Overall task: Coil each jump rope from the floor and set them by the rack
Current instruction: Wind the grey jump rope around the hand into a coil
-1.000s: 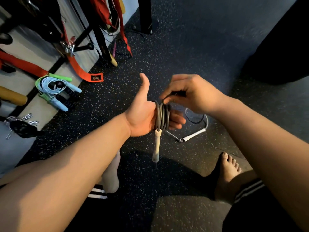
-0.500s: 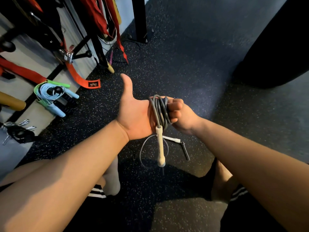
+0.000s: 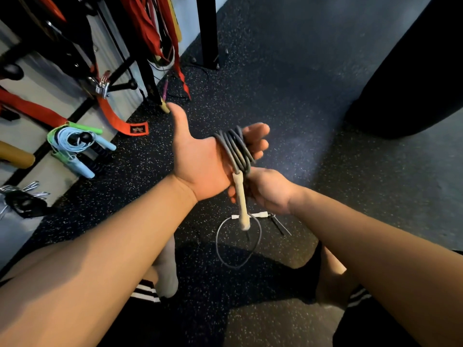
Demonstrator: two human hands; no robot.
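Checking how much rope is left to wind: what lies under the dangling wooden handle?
A loose grey rope loop and a white handle lie on the floor. The wooden handle covers part of the white one; the loop's ends cannot be traced.

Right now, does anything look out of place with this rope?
Only unfinished work: the grey rubber jump rope is wound on the left hand, but a loose loop and its second white handle trail below the right hand.
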